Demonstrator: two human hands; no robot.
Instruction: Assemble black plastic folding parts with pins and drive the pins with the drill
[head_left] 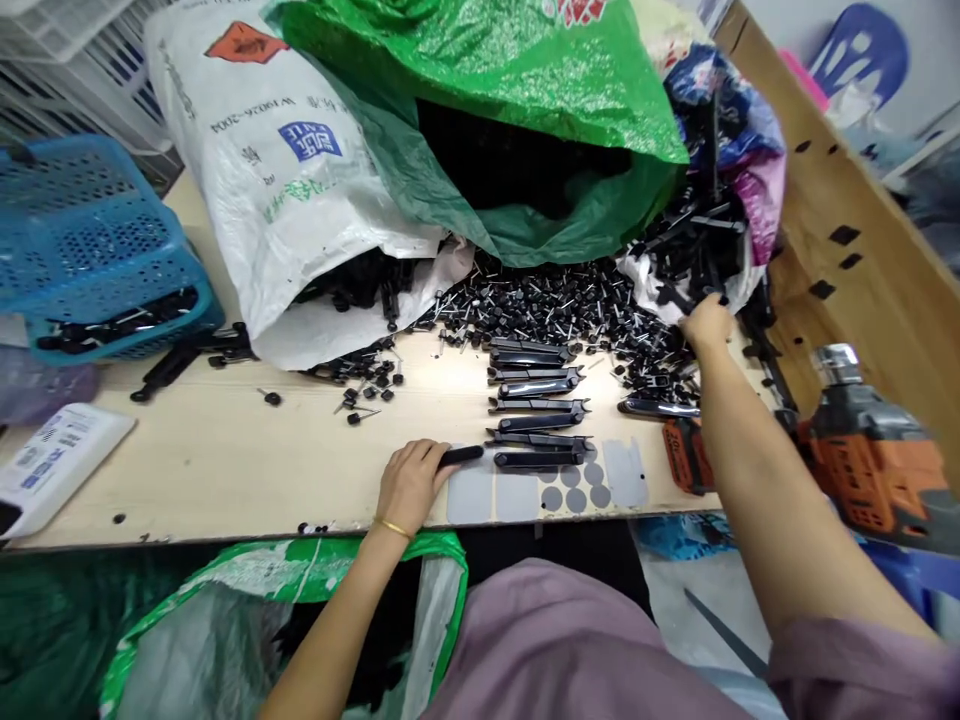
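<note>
Near the table's front edge, my left hand point(412, 480) is closed on a slim black plastic part point(461, 456), whose free end points right. My right hand point(709, 325) reaches to the back right and pinches a black plastic piece point(675, 298) at the mouth of a bag of similar parts point(709, 235). Between the hands, several long black parts point(540, 386) lie in a column of pairs. Behind them spreads a heap of small black knobs with metal pins point(540, 305). My right fingertips are partly hidden among the dark parts.
A white sack point(247, 200) and a green bag point(487, 60) stand at the back. A blue basket point(90, 230) is at left, near a white device point(60, 465). An orange-black power tool point(870, 450) lies at right beside a wooden board point(885, 230). Grey pads point(517, 497) lie in front.
</note>
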